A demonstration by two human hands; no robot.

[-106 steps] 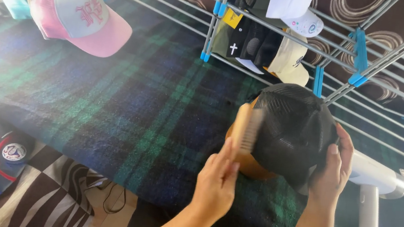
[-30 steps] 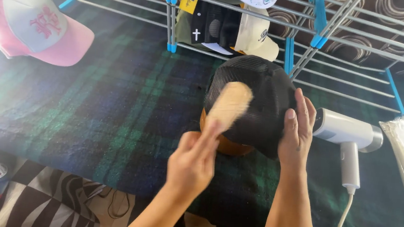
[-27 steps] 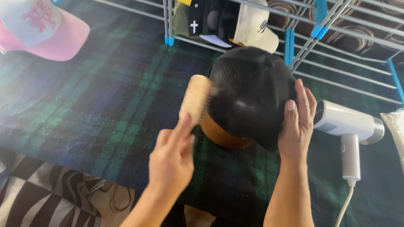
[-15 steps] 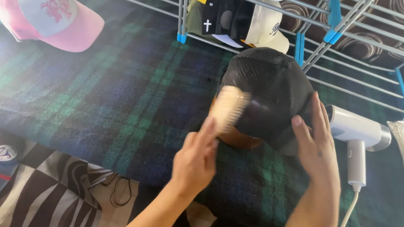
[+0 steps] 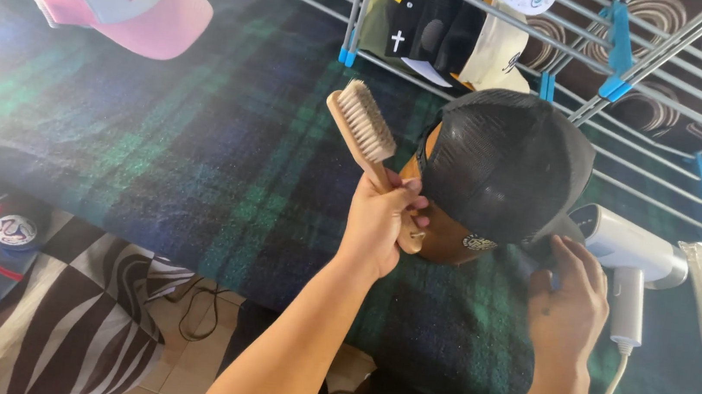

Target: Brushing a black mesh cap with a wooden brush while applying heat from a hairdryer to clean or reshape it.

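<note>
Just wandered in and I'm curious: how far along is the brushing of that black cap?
Hard to call anything finished: the black cap shows no clear clean or dusty patches. In hand: the left hand holds the wooden brush lifted off the cap, bristles up, while the right hand touches the cap's lower edge. The white handheld steamer lies untouched on the plaid blanket.

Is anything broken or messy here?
Nothing looks broken or spilled. The left hand holds a wooden brush lifted off the black cap, and the right hand touches the cap's edge beside a white handheld appliance.
</note>
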